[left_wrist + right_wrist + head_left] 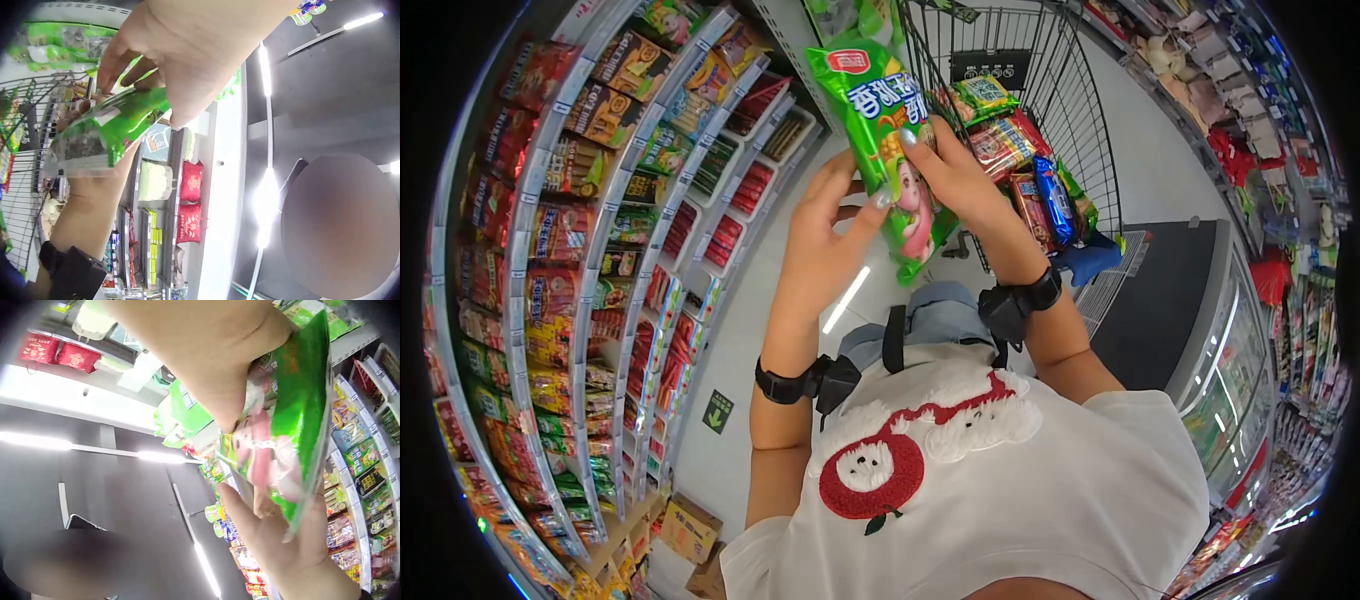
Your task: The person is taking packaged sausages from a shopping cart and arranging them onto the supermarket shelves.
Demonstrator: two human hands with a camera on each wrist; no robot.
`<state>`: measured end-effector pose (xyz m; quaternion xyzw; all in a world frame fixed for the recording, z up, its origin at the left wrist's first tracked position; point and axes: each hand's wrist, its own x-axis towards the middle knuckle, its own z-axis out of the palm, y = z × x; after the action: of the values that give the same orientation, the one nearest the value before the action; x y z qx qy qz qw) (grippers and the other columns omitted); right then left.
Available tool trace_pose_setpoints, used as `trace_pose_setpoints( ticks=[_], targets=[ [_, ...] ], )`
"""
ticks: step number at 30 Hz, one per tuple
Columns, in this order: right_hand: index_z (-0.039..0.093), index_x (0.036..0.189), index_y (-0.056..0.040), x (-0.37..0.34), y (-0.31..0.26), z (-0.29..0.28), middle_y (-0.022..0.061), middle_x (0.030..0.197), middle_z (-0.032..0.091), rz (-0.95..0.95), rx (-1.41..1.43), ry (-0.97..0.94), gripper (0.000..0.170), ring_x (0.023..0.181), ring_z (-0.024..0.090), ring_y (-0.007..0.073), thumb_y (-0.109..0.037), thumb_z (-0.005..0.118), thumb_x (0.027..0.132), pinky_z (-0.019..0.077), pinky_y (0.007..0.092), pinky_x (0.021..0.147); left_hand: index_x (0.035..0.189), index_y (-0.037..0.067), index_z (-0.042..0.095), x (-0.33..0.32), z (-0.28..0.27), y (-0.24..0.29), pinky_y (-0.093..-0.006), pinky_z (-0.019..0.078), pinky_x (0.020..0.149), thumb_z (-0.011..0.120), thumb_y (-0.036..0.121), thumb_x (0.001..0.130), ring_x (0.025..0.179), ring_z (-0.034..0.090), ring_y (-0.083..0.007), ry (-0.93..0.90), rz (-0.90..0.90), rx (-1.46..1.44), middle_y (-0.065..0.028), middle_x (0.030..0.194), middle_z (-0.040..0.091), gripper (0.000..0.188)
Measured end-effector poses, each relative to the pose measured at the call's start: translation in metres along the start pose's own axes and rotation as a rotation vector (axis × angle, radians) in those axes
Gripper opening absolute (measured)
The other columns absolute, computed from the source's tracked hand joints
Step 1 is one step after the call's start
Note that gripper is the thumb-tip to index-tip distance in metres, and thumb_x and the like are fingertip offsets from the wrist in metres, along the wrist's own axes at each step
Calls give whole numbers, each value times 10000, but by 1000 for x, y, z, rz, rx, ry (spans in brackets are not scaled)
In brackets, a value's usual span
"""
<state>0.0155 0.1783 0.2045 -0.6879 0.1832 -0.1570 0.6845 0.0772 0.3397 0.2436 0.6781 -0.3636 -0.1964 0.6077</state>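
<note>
A green snack bag point(890, 150) with a pink cartoon figure is held up in front of the body by both hands. My left hand point(825, 215) grips its left edge, the thumb on the front near the figure. On the other edge my right hand point(960, 175) holds it, thumb pressed on the printed front. In the left wrist view the bag point(109, 134) is seen from the side, its clear part towards the lower left. The right wrist view shows the bag's front point(290, 425) between the two hands.
A wire shopping cart point(1115, 165) stands ahead, holding several packs, among them a red pack point(1010, 145) and a blue pack point(1055, 200). Shelves of packaged snacks point(565, 230) line the left side. A glass-sided freezer point(1230, 350) is at the right. Cardboard boxes point(690, 530) sit at the lower left.
</note>
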Motion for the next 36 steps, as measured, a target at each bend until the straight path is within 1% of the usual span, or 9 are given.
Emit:
trace_pose_setpoints(
  ticks=[1,3,5,6,7,10,14,25,36],
  targets=[
    [451,1101,32,0,-2,1,107,887,594,38,111,15,465,786,563,149,-370,522,877,460,272,693,1292,36,403,4,4,6,-334,417,891,559,188,845,1142,457,-261,-48,-49,23,-184,1319,364,497],
    [431,1156,-20,2,7,4,107,894,585,174,418,2,451,808,567,155,-393,453,905,464,262,694,1306,47,392,10,9,-5,-352,357,952,523,175,855,1203,391,-285,-49,50,155,-189,1357,310,486],
    [438,1172,-65,7,32,-14,113,946,578,387,842,-313,455,835,577,175,-431,431,902,479,284,691,1328,85,382,19,11,-1,-386,217,1043,483,149,856,1295,250,-324,-63,52,105,-192,1404,228,487],
    [441,1180,-87,10,36,-22,117,972,574,492,1049,-477,458,848,583,185,-449,420,900,487,295,689,1324,94,392,25,13,0,-395,213,1042,493,153,846,1293,242,-333,-44,61,156,-193,1402,231,492],
    [451,1183,-146,4,18,-18,106,1000,571,385,1169,-597,489,856,595,203,-527,382,884,508,328,648,1319,104,402,30,13,1,-404,210,1042,503,158,836,1291,234,-342,-27,72,207,-193,1400,235,497],
    [452,1181,-147,3,4,-26,105,998,572,355,1353,-720,492,854,596,203,-531,381,882,508,328,645,1304,125,428,46,20,16,-437,197,1036,534,168,800,1275,218,-370,6,168,547,-191,1394,247,517],
    [454,1179,-149,7,3,-35,104,995,573,388,1441,-737,496,852,597,203,-537,378,880,508,327,642,1279,123,455,57,32,21,-466,204,1018,572,169,753,1241,227,-391,46,215,779,-184,1383,267,541],
    [458,1172,-153,32,-2,-20,101,987,577,426,1479,-648,505,845,600,202,-552,373,875,509,326,633,1287,112,446,74,27,23,-458,180,1034,555,197,757,1254,254,-372,72,255,775,-163,1390,283,547],
    [463,1166,-157,71,-26,98,97,979,580,580,1375,-418,516,838,603,201,-567,367,869,510,324,623,1302,97,406,63,-82,-5,-466,224,1027,539,194,798,1254,240,-418,109,254,669,-199,1386,262,530]
  ],
)
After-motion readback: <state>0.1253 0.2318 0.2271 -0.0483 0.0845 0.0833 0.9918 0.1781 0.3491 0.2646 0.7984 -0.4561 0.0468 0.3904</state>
